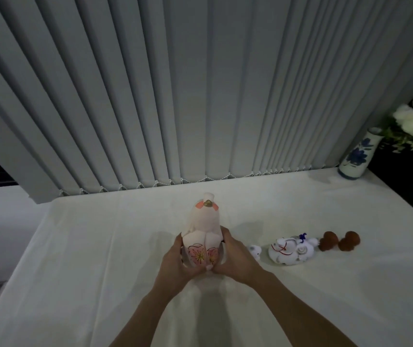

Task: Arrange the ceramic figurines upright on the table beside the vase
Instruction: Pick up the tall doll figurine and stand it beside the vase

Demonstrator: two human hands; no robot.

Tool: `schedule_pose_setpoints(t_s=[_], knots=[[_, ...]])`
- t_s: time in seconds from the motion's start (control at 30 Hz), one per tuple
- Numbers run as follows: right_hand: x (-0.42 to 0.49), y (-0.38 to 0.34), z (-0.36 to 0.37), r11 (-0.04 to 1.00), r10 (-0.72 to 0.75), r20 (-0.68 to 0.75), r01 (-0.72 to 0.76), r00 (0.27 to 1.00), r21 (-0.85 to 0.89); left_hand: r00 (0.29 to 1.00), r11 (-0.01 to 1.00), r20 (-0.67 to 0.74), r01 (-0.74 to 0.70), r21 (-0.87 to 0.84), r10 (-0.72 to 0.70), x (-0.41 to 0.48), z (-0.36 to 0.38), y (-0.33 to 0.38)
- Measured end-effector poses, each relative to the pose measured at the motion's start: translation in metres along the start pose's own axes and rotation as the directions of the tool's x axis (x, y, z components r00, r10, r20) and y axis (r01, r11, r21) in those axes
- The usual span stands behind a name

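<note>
You had both hands, left (176, 261) and right (235, 259), clasped round the pink figurine (204, 234) at mid-table (100, 246), far from the vase (357, 156); best kept upright, lowered flat before letting go.

A tall pale pink figurine (204, 229) with painted pink blossoms near one end and a small gold-and-orange ornament near the other is held between both hands, its narrow end pointing away from the viewer. To its right on the white table (100, 246) sits a tiny white figurine (255, 251). Just beside that, a larger white figurine (291, 250) with red lines and a blue tuft lies on its side. Further right lie two round brown figurines (339, 241), close together. The white vase (359, 154) with blue flowers painted on it stands upright at the table's far right corner, holding white blooms.
</note>
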State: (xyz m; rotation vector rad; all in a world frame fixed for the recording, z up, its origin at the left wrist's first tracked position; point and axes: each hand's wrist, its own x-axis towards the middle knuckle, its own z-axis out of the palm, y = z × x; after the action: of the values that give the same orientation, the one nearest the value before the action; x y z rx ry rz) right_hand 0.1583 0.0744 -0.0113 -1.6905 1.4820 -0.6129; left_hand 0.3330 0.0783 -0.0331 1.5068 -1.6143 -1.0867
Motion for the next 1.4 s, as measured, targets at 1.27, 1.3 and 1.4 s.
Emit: schedule_pose_setpoints(t_s=[1.27, 1.3, 1.4], knots=[[0.100, 0.264, -0.380, 0.976, 0.180, -0.424, -0.214, 0.888, -0.032, 0.888, 0.968, 0.393, -0.248, -0.027, 0.239, 0.320, 0.368, 0.200], [0.103, 0.268, -0.380, 0.976, 0.186, -0.422, -0.218, 0.887, -0.028, 0.885, 0.969, 0.402, -0.246, -0.024, 0.235, 0.324, 0.371, 0.198], [0.109, 0.276, -0.383, 0.973, 0.206, -0.409, -0.229, 0.889, -0.007, 0.882, 0.972, 0.417, -0.234, -0.014, 0.218, 0.333, 0.378, 0.194]])
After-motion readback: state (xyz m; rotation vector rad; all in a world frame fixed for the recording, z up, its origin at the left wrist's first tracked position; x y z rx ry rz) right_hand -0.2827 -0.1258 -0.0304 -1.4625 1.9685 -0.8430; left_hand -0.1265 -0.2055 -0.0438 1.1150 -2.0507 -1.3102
